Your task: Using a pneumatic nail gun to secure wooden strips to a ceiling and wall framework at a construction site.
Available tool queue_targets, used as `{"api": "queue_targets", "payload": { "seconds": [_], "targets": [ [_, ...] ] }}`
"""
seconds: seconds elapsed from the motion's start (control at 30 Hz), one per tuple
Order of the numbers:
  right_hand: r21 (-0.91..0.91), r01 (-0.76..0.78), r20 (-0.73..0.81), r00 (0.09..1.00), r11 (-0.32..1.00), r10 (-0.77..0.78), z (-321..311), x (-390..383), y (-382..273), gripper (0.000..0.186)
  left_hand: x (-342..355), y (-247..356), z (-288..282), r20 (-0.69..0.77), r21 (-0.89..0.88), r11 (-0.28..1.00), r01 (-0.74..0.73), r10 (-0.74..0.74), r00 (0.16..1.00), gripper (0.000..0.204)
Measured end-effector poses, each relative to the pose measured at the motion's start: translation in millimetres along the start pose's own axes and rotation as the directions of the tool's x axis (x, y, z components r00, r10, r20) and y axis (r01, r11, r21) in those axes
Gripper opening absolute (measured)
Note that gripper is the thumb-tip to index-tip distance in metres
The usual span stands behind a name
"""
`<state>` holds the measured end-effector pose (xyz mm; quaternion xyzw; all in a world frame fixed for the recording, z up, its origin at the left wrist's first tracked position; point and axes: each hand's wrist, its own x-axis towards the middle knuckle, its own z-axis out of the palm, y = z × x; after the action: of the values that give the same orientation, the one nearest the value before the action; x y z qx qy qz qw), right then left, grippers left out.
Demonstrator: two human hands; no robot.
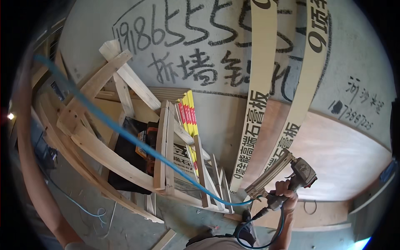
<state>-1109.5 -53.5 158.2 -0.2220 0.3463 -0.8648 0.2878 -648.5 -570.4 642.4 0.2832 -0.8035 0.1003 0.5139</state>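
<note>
My right hand (285, 192) is wrapped round the handle of a grey and black nail gun (302, 173), its long magazine slanting down to the left. A blue air hose (137, 141) stretches across the view from the upper left toward the gun, and a loop of hose hangs beneath the grip. My left arm (35, 179) reaches far up along the left rim. Around the dim left hand (30, 68) the fingers are blurred, close to the hose's upper end. Between the arms stands a tilted frame of rough timber battens (108, 158).
Two long cream board strips (260, 104) lean on the grey wall, beside a plywood sheet (333, 154). Behind the frame are stacked boards with yellow and red edges (188, 112), a black bag (125, 162) and an orange-black tool (152, 146). A loose batten (164, 239) lies on the floor.
</note>
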Motion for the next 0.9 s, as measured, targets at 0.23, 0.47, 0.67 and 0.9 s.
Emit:
{"api": "queue_targets", "payload": {
  "seconds": [0.23,0.47,0.67,0.9],
  "targets": [
    [-0.166,-0.338,0.243,0.897,0.926,0.37,-7.6,102.6,-17.9,0.019,15.9,162.7,-2.2,0.438,0.376,0.88,0.289,-0.443,0.782,0.031],
    [-0.49,-0.297,0.324,0.81,0.819,0.488,-67.1,145.0,20.8,0.03,9.4,158.7,5.4,0.441,0.343,0.831,0.437,-0.553,0.707,0.026],
    [-0.644,-0.34,0.339,0.676,0.685,0.654,-60.5,161.0,62.1,0.042,-4.4,155.5,5.0,0.387,0.251,0.823,0.51,-0.568,0.727,0.03],
    [-0.914,0.139,0.339,0.78,0.382,0.526,-21.1,209.6,78.5,0.059,3.5,150.3,13.2,0.354,0.114,0.83,0.546,-0.547,0.758,0.035]
  ]
}}
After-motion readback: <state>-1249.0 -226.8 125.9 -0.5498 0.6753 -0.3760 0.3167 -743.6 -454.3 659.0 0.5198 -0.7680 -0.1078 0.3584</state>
